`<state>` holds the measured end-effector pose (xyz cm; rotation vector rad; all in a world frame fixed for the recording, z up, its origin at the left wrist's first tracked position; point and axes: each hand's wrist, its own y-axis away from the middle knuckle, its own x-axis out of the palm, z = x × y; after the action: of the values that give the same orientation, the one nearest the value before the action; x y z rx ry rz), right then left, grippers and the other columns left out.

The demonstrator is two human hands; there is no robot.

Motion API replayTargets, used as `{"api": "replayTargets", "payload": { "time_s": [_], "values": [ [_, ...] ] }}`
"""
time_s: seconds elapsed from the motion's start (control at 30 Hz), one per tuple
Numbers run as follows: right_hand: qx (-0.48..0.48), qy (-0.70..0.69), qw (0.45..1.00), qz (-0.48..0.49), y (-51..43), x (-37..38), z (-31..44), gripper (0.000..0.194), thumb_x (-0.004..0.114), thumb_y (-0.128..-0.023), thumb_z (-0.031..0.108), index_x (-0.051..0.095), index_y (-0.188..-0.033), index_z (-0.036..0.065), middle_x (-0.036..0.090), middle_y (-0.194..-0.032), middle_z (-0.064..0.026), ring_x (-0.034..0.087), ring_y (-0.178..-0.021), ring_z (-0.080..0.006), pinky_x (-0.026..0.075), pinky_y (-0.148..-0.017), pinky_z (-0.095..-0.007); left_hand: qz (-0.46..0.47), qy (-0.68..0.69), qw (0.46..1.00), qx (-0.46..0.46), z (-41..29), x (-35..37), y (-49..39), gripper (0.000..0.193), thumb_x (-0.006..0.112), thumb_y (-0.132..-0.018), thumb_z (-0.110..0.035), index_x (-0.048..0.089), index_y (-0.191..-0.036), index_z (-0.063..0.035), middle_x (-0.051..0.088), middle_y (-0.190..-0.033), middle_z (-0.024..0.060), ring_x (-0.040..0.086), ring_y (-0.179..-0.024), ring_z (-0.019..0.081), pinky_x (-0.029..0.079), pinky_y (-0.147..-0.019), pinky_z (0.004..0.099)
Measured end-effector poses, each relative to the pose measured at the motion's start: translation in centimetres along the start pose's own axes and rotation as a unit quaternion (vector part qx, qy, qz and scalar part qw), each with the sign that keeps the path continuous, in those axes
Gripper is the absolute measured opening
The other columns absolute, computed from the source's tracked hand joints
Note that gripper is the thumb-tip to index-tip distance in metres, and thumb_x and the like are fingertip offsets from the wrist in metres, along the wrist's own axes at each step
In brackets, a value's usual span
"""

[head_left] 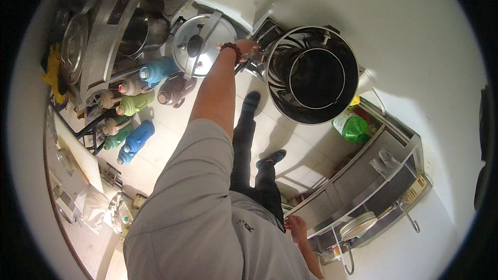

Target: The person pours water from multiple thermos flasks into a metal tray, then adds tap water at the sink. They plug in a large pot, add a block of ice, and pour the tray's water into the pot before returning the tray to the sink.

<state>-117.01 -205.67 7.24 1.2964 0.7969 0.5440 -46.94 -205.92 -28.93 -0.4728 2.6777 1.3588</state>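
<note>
My left hand (246, 49), with a dark beaded bracelet at the wrist, reaches forward between a large pressure cooker (214, 56) and a tall steel barrel (311, 118). The cooker's silver lid has a crossbar and a black centre knob. A white fitting (326, 39) sits inside the barrel near its rim. My left fingers are at a small fixture by the barrel's side; what they touch is too small to tell. Low at my right side hangs my right hand (297, 227), fingers curled, close to the edge of a steel sink unit (334, 198).
Several vacuum flasks (134, 103) stand on the floor at left, near a steel pot (155, 33) and a steel appliance (103, 42). A green-wrapped bottle (354, 126) stands beside the sink unit. Metal hooks (410, 217) jut out at right. A pale board (74, 144) lies at far left.
</note>
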Motion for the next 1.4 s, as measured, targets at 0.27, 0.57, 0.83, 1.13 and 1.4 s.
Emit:
{"api": "replayTargets", "payload": {
  "time_s": [0.27,0.57,0.83,1.13,1.4],
  "values": [
    [0.022,-0.020,0.999,-0.018,-0.6,-0.3,-0.7,0.024,0.064,-0.100,0.022,0.066,-0.109,0.000,0.072,-0.090,-0.0086,0.068,-0.072,-0.0161,0.056,-0.065,-0.0301,0.117,-0.016,0.992,0.052,-1.5,-0.5,0.6,0.071,0.080,-0.081,-0.017,0.051,-0.145,-0.0112,0.048,-0.153,0.0099,0.045,-0.141,0.0274,0.039,-0.118,0.0389],
    [0.013,0.014,1.000,-0.003,-0.5,1.0,2.3,0.024,0.059,-0.103,0.021,0.066,-0.110,-0.001,0.071,-0.093,-0.0096,0.068,-0.080,-0.0182,0.056,-0.074,-0.0319,-0.042,0.066,0.996,-0.039,-6.1,-1.9,3.7,0.053,0.068,-0.090,-0.049,0.071,-0.121,-0.0058,0.072,-0.113,0.0147,0.066,-0.105,0.0266,0.051,-0.092,0.0394],
    [-0.004,0.008,1.000,0.007,-0.8,0.6,1.7,0.023,0.060,-0.103,0.020,0.066,-0.111,-0.001,0.071,-0.090,-0.0076,0.067,-0.076,-0.0161,0.056,-0.070,-0.0305,-0.223,0.020,0.964,0.143,-13.5,-2.8,9.1,0.052,0.065,-0.093,-0.049,0.069,-0.088,0.0029,0.067,-0.079,0.0154,0.063,-0.077,0.0268,0.050,-0.074,0.0411],
    [-0.018,0.038,0.999,-0.009,-1.9,0.4,1.7,0.022,0.060,-0.101,0.020,0.069,-0.101,0.000,0.070,-0.082,-0.0057,0.065,-0.070,-0.0146,0.053,-0.066,-0.0288,-0.195,-0.117,0.953,0.202,-21.1,-3.5,6.2,0.046,0.065,-0.091,-0.042,0.072,-0.101,0.0018,0.069,-0.090,0.0242,0.067,-0.092,0.0421,0.051,-0.084,0.0510],
    [-0.318,0.149,0.936,0.026,-7.7,7.8,19.3,0.026,0.058,-0.101,0.023,0.063,-0.091,-0.001,0.062,-0.074,-0.0074,0.059,-0.072,-0.0160,0.048,-0.067,-0.0346,0.044,0.241,0.969,0.032,-29.3,-6.9,4.3,0.031,0.062,-0.097,-0.021,0.053,-0.070,-0.0079,0.053,-0.062,0.0016,0.046,-0.047,0.0137,0.039,-0.041,0.0307]
  ]
}}
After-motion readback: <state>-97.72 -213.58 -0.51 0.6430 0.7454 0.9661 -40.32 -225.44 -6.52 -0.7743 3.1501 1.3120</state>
